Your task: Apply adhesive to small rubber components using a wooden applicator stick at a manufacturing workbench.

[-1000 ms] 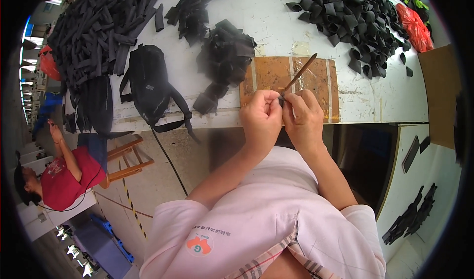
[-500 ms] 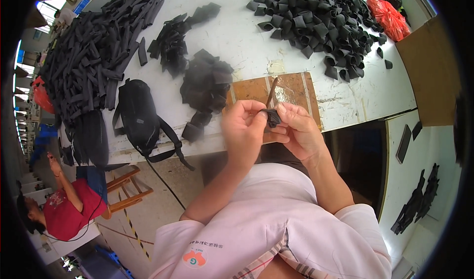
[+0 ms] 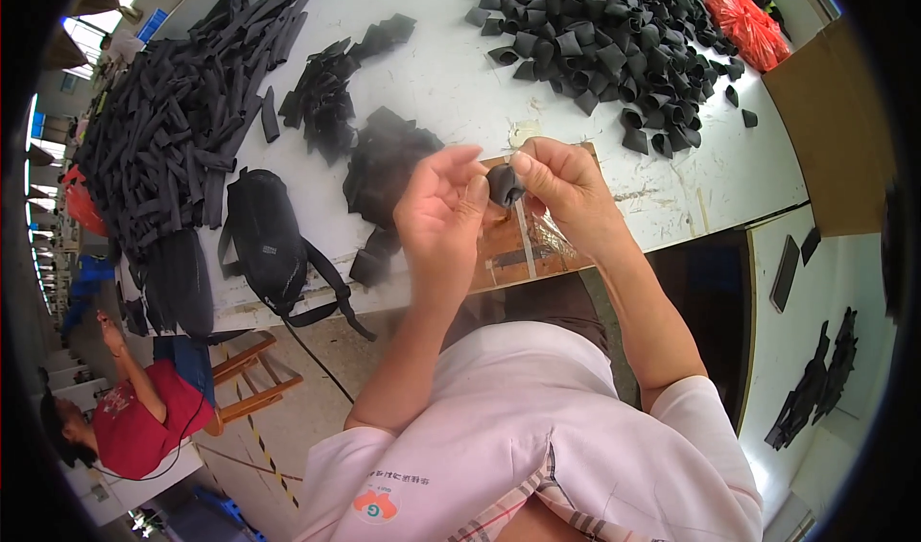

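Between thumb and fingers, my right hand [image 3: 568, 189] grips a small black fabric loop [image 3: 504, 186], its rounded end facing my body. My left hand [image 3: 443, 208] is beside it, fingers apart and palm partly turned up. The left thumb tip is very near the loop; whether it touches, I cannot tell. Both hands are above a brown board [image 3: 506, 254] with strips of clear tape, at the table's near edge. Left of my left hand lie stacked flat black pieces [image 3: 384, 163]. Beyond my right hand spreads a large heap of similar black loops [image 3: 614, 43].
Long black strips [image 3: 173, 110] are heaped on the left of the white table [image 3: 432, 72]. A black pouch with a strap [image 3: 269, 240] lies near the front edge. At right are a red plastic bag [image 3: 746, 29] and a cardboard box [image 3: 830, 129]. Another person [image 3: 153, 417] sits at lower left.
Both hands have moved farther from my body. The left fingers have spread away from the black piece, which now shows as a rounded loop. A thin brown strip above the hands no longer shows.
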Action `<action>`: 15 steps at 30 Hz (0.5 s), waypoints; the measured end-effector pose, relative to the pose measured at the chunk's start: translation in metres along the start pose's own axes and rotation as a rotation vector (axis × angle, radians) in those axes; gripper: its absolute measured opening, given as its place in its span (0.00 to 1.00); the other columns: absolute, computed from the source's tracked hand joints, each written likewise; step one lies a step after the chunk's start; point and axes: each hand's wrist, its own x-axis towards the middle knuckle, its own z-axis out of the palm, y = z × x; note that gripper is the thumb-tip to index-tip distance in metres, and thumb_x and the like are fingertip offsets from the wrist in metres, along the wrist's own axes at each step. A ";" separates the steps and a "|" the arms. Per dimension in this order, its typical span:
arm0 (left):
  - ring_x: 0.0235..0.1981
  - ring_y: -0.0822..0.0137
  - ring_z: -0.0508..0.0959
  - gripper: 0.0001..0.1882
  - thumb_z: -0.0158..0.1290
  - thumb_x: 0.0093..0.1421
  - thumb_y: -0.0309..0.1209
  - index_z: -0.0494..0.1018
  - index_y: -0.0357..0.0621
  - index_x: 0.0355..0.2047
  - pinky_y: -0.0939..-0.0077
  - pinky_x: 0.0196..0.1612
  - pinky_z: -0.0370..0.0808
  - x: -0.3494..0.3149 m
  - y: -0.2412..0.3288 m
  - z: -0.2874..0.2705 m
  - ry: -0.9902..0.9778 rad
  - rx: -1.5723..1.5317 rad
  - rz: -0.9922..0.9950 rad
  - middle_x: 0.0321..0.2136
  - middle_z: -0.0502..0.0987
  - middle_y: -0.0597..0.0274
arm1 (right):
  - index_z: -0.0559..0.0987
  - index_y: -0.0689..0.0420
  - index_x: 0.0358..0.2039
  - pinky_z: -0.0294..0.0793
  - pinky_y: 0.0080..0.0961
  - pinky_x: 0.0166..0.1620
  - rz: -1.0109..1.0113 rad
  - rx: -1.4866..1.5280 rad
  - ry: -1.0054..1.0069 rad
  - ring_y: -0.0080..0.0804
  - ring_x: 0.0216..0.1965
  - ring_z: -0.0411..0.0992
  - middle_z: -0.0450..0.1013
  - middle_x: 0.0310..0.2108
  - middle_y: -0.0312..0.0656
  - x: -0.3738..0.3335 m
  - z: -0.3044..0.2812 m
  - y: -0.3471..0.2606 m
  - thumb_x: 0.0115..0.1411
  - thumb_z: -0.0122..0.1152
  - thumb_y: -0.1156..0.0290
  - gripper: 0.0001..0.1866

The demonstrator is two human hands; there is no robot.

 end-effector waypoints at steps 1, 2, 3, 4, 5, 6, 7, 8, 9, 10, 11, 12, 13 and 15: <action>0.21 0.78 0.67 0.13 0.46 0.56 0.21 0.65 0.35 0.43 0.88 0.25 0.64 0.006 0.000 0.001 -0.009 0.356 0.315 0.27 0.73 0.62 | 0.70 0.60 0.22 0.55 0.12 0.18 -0.107 -0.167 0.084 0.12 0.16 0.54 0.58 0.14 0.27 -0.001 0.001 -0.001 0.58 0.53 0.61 0.15; 0.26 0.76 0.70 0.16 0.47 0.56 0.22 0.64 0.34 0.45 0.86 0.31 0.68 0.009 0.001 0.002 -0.017 0.711 0.631 0.29 0.74 0.61 | 0.70 0.61 0.23 0.55 0.14 0.18 -0.213 -0.334 0.168 0.13 0.16 0.55 0.58 0.13 0.28 -0.002 0.003 -0.002 0.57 0.53 0.63 0.14; 0.34 0.72 0.71 0.15 0.49 0.54 0.22 0.66 0.33 0.43 0.81 0.40 0.67 0.007 0.010 0.010 -0.036 0.619 0.555 0.30 0.74 0.59 | 0.70 0.61 0.23 0.55 0.14 0.18 -0.214 -0.333 0.172 0.13 0.16 0.55 0.58 0.13 0.28 -0.006 0.006 -0.005 0.57 0.53 0.63 0.14; 0.34 0.72 0.71 0.15 0.49 0.54 0.22 0.66 0.33 0.43 0.81 0.40 0.67 0.009 0.011 0.009 -0.041 0.619 0.555 0.30 0.74 0.59 | 0.71 0.62 0.25 0.57 0.15 0.19 -0.233 -0.259 0.240 0.14 0.16 0.56 0.58 0.13 0.29 -0.011 0.009 -0.009 0.56 0.56 0.64 0.13; 0.31 0.70 0.72 0.12 0.50 0.53 0.21 0.69 0.34 0.40 0.81 0.37 0.68 0.012 0.012 0.007 -0.120 0.647 0.569 0.29 0.74 0.59 | 0.71 0.63 0.28 0.58 0.16 0.19 -0.252 -0.184 0.306 0.16 0.16 0.57 0.59 0.13 0.31 -0.015 0.011 -0.011 0.54 0.58 0.64 0.13; 0.29 0.69 0.73 0.10 0.51 0.52 0.20 0.71 0.36 0.37 0.81 0.35 0.69 0.014 0.013 0.007 -0.200 0.673 0.582 0.28 0.74 0.60 | 0.71 0.63 0.28 0.58 0.16 0.19 -0.253 -0.184 0.310 0.16 0.16 0.57 0.59 0.13 0.31 -0.017 0.011 -0.011 0.54 0.58 0.64 0.13; 0.28 0.71 0.73 0.05 0.52 0.51 0.20 0.73 0.35 0.30 0.82 0.34 0.69 0.013 0.011 0.008 -0.149 0.635 0.590 0.28 0.74 0.60 | 0.72 0.61 0.31 0.59 0.17 0.20 -0.438 -0.389 0.293 0.18 0.16 0.58 0.60 0.14 0.32 -0.018 0.010 -0.011 0.52 0.60 0.64 0.14; 0.28 0.71 0.73 0.05 0.52 0.51 0.20 0.73 0.35 0.30 0.82 0.34 0.69 0.011 0.009 0.009 -0.156 0.636 0.588 0.28 0.74 0.60 | 0.73 0.60 0.34 0.60 0.18 0.21 -0.620 -0.594 0.275 0.20 0.17 0.59 0.62 0.15 0.34 -0.018 0.010 -0.010 0.50 0.62 0.64 0.16; 0.28 0.72 0.73 0.05 0.52 0.52 0.20 0.73 0.35 0.30 0.82 0.34 0.68 0.009 0.007 0.009 -0.108 0.454 0.515 0.28 0.74 0.61 | 0.75 0.59 0.35 0.62 0.19 0.22 -0.550 -0.605 0.278 0.23 0.18 0.60 0.63 0.17 0.36 -0.020 0.015 -0.015 0.45 0.65 0.64 0.18; 0.28 0.73 0.72 0.04 0.51 0.52 0.20 0.73 0.36 0.30 0.83 0.34 0.68 0.007 0.006 0.009 -0.059 0.275 0.439 0.28 0.74 0.62 | 0.75 0.59 0.35 0.62 0.19 0.22 -0.549 -0.603 0.284 0.23 0.18 0.60 0.63 0.17 0.36 -0.020 0.018 -0.017 0.45 0.65 0.64 0.18; 0.29 0.73 0.71 0.04 0.51 0.53 0.22 0.72 0.36 0.30 0.81 0.36 0.68 0.006 0.005 0.008 -0.035 0.150 0.398 0.28 0.73 0.62 | 0.75 0.59 0.33 0.62 0.19 0.22 -0.505 -0.561 0.268 0.23 0.18 0.60 0.63 0.17 0.36 -0.020 0.019 -0.021 0.44 0.66 0.65 0.17; 0.29 0.73 0.71 0.04 0.51 0.53 0.22 0.72 0.36 0.30 0.81 0.36 0.68 0.005 0.004 0.006 -0.037 0.150 0.397 0.28 0.73 0.62 | 0.76 0.60 0.31 0.62 0.19 0.22 -0.461 -0.518 0.252 0.23 0.18 0.60 0.63 0.17 0.36 -0.020 0.020 -0.022 0.43 0.66 0.67 0.15; 0.31 0.71 0.71 0.04 0.49 0.55 0.23 0.72 0.36 0.31 0.79 0.40 0.67 0.005 0.004 0.005 -0.037 -0.057 0.309 0.29 0.73 0.60 | 0.76 0.60 0.28 0.63 0.21 0.21 -0.501 -0.538 0.277 0.24 0.17 0.63 0.64 0.17 0.37 -0.019 0.022 -0.023 0.44 0.65 0.70 0.11; 0.34 0.69 0.71 0.06 0.47 0.57 0.26 0.71 0.38 0.33 0.75 0.43 0.66 0.004 0.000 -0.003 -0.032 -0.320 0.182 0.31 0.73 0.58 | 0.76 0.60 0.28 0.64 0.22 0.21 -0.577 -0.580 0.311 0.24 0.17 0.64 0.65 0.17 0.38 -0.017 0.026 -0.020 0.45 0.64 0.72 0.10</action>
